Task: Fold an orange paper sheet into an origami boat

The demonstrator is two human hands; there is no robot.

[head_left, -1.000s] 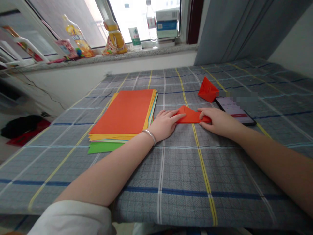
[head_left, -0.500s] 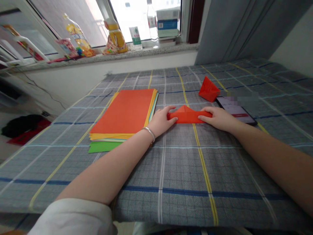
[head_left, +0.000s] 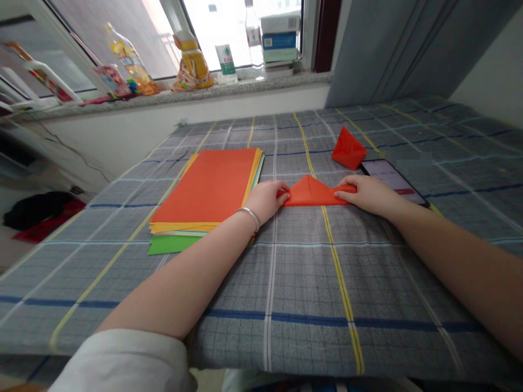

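Observation:
A folded sheet of red-orange paper [head_left: 309, 193] lies on the checked cloth in front of me, with a peak rising at its middle and a straight edge toward me. My left hand [head_left: 270, 197], with a silver bangle at the wrist, pinches its left end. The right end is held between the thumb and fingers of my right hand [head_left: 362, 193]. Beyond the right hand sits a finished-looking red folded paper piece [head_left: 348, 149], pointed at the top. Parts of both paper ends are hidden under my fingers.
A stack of coloured paper [head_left: 208, 182], orange on top, lies left of my left hand. A phone [head_left: 394, 182] lies just behind my right hand. Bottles, a tube [head_left: 226, 61] and stacked boxes [head_left: 280, 41] line the windowsill [head_left: 245, 86].
The flat band along the paper's near side has gone from upright to folded over, so more of the peak shows. Both hands have shifted slightly and still grip the ends.

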